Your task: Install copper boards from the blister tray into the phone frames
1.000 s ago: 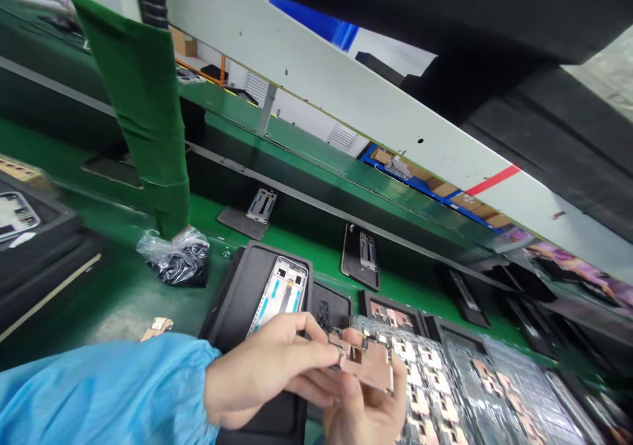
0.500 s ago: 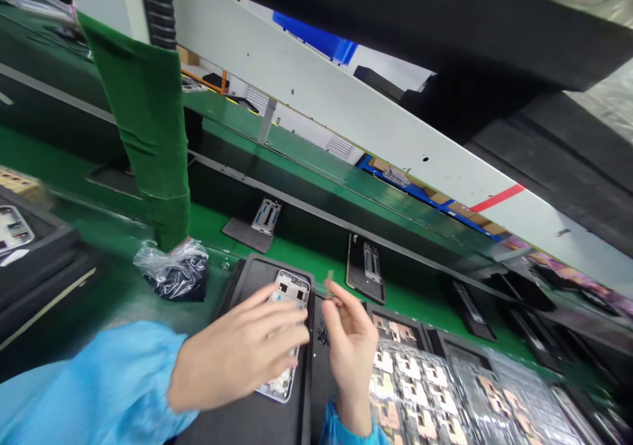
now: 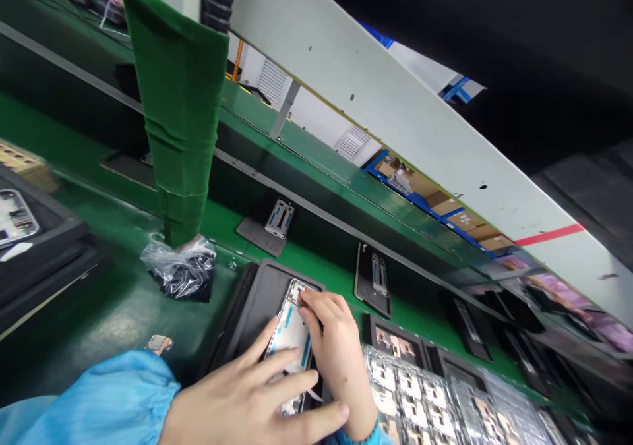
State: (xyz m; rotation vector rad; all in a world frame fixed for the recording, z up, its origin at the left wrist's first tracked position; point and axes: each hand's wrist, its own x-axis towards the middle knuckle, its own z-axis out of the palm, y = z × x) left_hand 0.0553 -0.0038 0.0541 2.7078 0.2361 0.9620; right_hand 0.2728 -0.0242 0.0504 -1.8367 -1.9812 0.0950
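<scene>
Phone frame [image 3: 291, 327] lies in black tray [image 3: 254, 293] on green bench [image 3: 113, 313]. Left hand [image 3: 247, 399]: fingers spread, flat on frame's lower half. Right hand [image 3: 339, 359]: fingertips bunched together at frame's top end; anything pinched too small to tell.

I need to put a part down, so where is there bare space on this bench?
Bare green mat lies between the plastic bag, the dark trays on the left and the black tray, apart from one small copper piece. Past the right hand, parts trays lie edge to edge: crowded.
</scene>
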